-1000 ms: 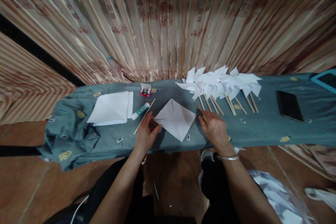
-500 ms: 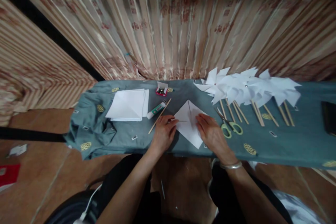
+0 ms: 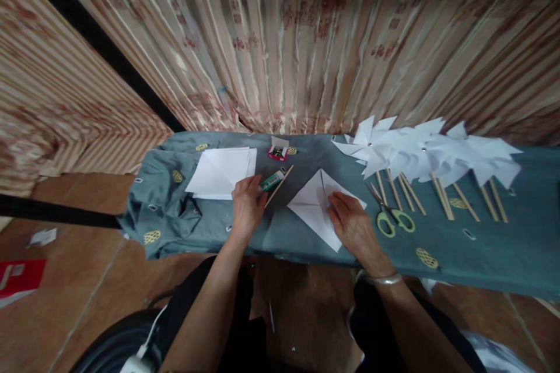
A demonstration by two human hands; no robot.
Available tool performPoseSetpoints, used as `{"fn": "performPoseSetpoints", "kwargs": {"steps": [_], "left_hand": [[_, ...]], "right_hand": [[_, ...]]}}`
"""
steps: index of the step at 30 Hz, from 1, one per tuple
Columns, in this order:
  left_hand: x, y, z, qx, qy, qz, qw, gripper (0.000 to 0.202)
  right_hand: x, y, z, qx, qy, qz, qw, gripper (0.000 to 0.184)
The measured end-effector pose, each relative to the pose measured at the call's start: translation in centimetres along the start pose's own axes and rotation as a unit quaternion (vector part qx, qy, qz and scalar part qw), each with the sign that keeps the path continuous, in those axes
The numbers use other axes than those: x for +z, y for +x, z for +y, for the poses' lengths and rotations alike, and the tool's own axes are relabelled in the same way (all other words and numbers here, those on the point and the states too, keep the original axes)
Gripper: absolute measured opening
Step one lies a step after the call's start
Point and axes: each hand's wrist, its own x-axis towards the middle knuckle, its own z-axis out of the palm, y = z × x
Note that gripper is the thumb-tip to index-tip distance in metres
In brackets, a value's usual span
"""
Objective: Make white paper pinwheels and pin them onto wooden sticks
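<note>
A white square of paper (image 3: 312, 204) lies turned cornerwise on the table, slit from its corners toward the middle. My right hand (image 3: 354, 224) is on its right half, fingers drawn together at the paper by a slit. Over to the left, my left hand (image 3: 248, 203) has its fingers closed around the lower end of a green-and-white glue stick (image 3: 272, 180). A thin wooden stick (image 3: 280, 183) lies slantwise along the glue stick, its lower end close to my left fingers. Left of that hand is a stack of white paper sheets (image 3: 219, 172).
Scissors with green handles (image 3: 396, 221) lie right of my right hand. Behind them are several white paper pinwheels (image 3: 420, 148) on wooden sticks. A small red open box (image 3: 278, 150) of metal pins stands near the back edge, before a curtain (image 3: 280, 41).
My left hand has left the paper square and moved left onto the glue stick. My right hand stays at the paper. The whole view has shifted slightly.
</note>
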Motion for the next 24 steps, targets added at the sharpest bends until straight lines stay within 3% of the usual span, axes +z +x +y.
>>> {"fn": "performPoseSetpoints", "kwargs": {"steps": [5,8,11,14,16,21,24], "left_hand": [[-0.1,0.1,-0.5,0.012,0.057,-0.049,0.997,0.036],[-0.3,0.4,-0.6,0.015,0.041,-0.041,0.998,0.033],[-0.6,0.4,0.0,0.009,-0.043,-0.002,0.999,0.030],[-0.5,-0.5,1.8,-0.005,-0.192,-0.004,0.981,0.030],[0.1,-1.6,3.4,-0.015,-0.305,-0.057,0.951,0.031],[1.5,-3.8,6.4,-0.058,-0.473,-0.157,0.865,0.029],[1.6,-4.1,6.9,-0.074,-0.493,-0.166,0.851,0.028]], "right_hand": [[0.1,0.1,0.1,0.005,0.008,0.001,1.000,0.033],[-0.2,0.3,0.1,0.012,0.021,0.013,1.000,0.034],[-0.8,0.6,-0.4,0.034,0.068,0.033,0.997,0.034],[-1.4,0.8,-1.4,0.118,0.171,0.044,0.977,0.032],[-1.7,0.9,-2.3,0.202,0.290,0.023,0.935,0.036],[-1.7,1.0,-3.9,0.291,0.581,-0.051,0.758,0.037],[-1.6,1.0,-4.2,0.325,0.630,-0.034,0.704,0.031]]}}
